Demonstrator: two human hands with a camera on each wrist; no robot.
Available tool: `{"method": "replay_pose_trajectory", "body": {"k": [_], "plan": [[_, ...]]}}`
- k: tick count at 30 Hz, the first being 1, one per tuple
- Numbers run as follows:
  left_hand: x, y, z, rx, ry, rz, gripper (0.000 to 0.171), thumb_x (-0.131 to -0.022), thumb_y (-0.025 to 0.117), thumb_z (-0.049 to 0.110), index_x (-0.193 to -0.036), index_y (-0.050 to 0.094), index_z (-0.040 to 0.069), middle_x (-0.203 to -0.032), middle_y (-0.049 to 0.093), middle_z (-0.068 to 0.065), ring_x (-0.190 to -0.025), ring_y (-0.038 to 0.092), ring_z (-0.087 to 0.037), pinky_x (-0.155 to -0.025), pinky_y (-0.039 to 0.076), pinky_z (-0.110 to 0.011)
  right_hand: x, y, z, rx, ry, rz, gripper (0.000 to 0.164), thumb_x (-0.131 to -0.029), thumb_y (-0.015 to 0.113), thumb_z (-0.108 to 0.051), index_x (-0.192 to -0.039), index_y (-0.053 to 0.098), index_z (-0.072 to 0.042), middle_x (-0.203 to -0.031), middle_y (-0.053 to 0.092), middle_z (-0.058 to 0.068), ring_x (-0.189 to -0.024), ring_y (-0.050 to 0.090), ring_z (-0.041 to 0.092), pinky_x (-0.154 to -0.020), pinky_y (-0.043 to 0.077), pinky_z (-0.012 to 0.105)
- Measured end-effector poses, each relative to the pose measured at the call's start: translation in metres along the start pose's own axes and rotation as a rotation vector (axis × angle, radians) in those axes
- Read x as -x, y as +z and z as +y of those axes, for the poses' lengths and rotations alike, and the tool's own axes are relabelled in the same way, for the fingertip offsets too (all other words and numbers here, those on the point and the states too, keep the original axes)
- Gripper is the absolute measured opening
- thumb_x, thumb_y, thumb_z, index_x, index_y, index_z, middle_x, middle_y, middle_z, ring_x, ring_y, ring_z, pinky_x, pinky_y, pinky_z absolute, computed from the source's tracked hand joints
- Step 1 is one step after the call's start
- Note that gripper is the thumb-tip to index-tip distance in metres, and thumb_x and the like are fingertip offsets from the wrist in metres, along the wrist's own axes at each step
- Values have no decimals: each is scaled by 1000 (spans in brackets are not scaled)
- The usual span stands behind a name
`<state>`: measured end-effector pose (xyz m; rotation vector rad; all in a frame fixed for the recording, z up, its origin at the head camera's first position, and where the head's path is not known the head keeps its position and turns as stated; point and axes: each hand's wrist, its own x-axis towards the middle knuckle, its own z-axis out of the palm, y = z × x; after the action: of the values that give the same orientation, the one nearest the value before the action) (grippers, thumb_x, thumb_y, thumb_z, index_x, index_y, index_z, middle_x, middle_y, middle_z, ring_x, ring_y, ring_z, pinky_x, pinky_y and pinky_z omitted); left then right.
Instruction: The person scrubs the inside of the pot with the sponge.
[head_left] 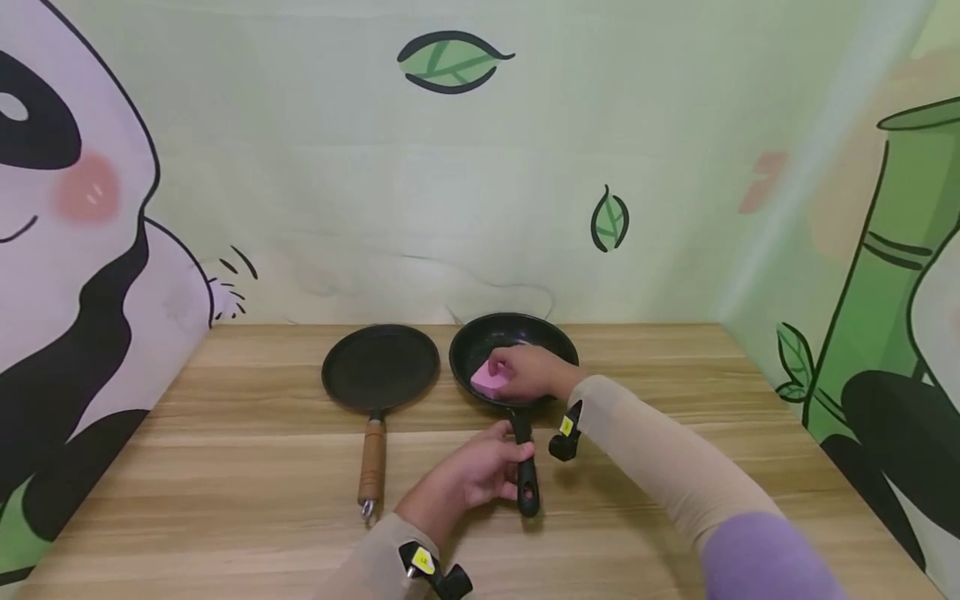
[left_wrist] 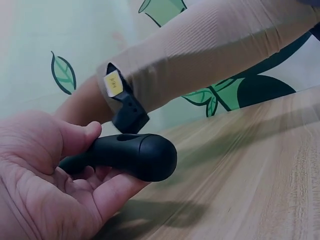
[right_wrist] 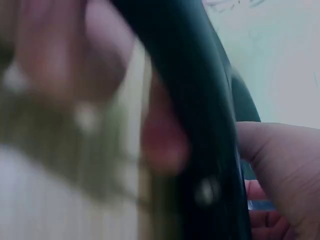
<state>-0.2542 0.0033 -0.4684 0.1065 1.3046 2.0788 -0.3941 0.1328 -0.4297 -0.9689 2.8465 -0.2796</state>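
A black frying pan stands toward the back of the wooden table. My left hand grips its black handle, with the thumb on top and fingers beneath, as the left wrist view also shows on the handle's end. Inside the pan, my right hand holds a pink sponge against the inner surface. The right wrist view is blurred; the pan's dark side fills its middle, and part of my right hand shows beyond the rim.
Left of the frying pan lies a flat black griddle pan with a wooden handle pointing toward me. Behind the table rises a wall printed with leaves, bamboo and a panda.
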Motion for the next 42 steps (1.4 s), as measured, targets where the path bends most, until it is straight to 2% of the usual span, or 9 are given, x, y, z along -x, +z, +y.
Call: {"method": "replay_pose_trajectory", "body": {"k": [5, 10, 14, 18, 21, 24, 30, 34, 42], "plan": [[0, -1, -1, 11, -2, -6, 33, -91, 51, 7, -118, 31, 12, -78, 48, -9, -64, 57, -23, -66, 52, -53, -5, 8, -10, -29, -17, 65, 39, -79, 65, -38, -112, 57, -21, -97, 61, -1, -81, 54, 14, -75, 46, 28], [1, -1, -1, 44, -9, 22, 36, -91, 51, 6, -121, 31, 11, -79, 46, -10, -66, 57, -25, -69, 50, -57, -1, 9, -3, 72, -121, 30, 38, -83, 62, -37, -118, 58, -24, -107, 60, -1, -94, 54, 12, -90, 43, 31], [3, -3, 0, 33, -31, 41, 43, -91, 53, 7, -128, 32, 11, -82, 47, -15, -68, 57, -28, -71, 50, -57, 7, 7, 13, 146, -190, 5, 35, -82, 66, -35, -115, 58, -28, -108, 58, -3, -97, 54, 13, -91, 43, 34], [4, -9, 3, -5, -45, 37, 47, -91, 52, 8, -134, 32, 13, -84, 47, -19, -68, 57, -29, -71, 52, -52, 10, 2, 28, 183, -201, -12, 32, -82, 67, -34, -112, 57, -32, -112, 56, -4, -102, 53, 16, -92, 43, 39], [6, -11, 4, -4, -53, 22, 48, -92, 51, 8, -135, 32, 14, -85, 47, -21, -68, 57, -30, -72, 52, -51, 7, -1, 35, 207, -216, -22, 31, -83, 67, -27, -112, 55, -33, -118, 54, -4, -109, 51, 19, -95, 41, 44], [8, -9, 4, 6, -62, 5, 49, -92, 51, 7, -135, 30, 14, -88, 47, -22, -70, 58, -31, -74, 51, -52, 2, 0, 43, 252, -209, -15, 35, -83, 66, -15, -111, 54, -33, -120, 52, -5, -111, 50, 18, -95, 41, 41], [8, 1, -4, 32, -64, 10, 47, -92, 51, 6, -132, 29, 13, -86, 47, -19, -71, 59, -33, -72, 51, -53, -8, 6, 59, 316, -124, 37, 39, -82, 63, -4, -106, 50, -32, -112, 50, -5, -97, 51, 14, -87, 46, 35], [6, 6, -5, 33, -22, 31, 43, -92, 50, 7, -131, 31, 11, -83, 47, -17, -68, 59, -31, -71, 52, -52, -11, -1, 54, 310, -85, 27, 33, -83, 64, -10, -105, 51, -30, -109, 52, -3, -93, 52, 16, -86, 46, 36], [3, 13, -10, 49, 143, 23, 43, -94, 47, 5, -131, 28, -6, -89, 42, -10, -68, 51, -24, -67, 52, -54, -13, -1, 49, 206, -17, -2, 32, -84, 65, -16, -110, 54, -31, -117, 53, -1, -99, 51, 20, -94, 42, 40]]}}
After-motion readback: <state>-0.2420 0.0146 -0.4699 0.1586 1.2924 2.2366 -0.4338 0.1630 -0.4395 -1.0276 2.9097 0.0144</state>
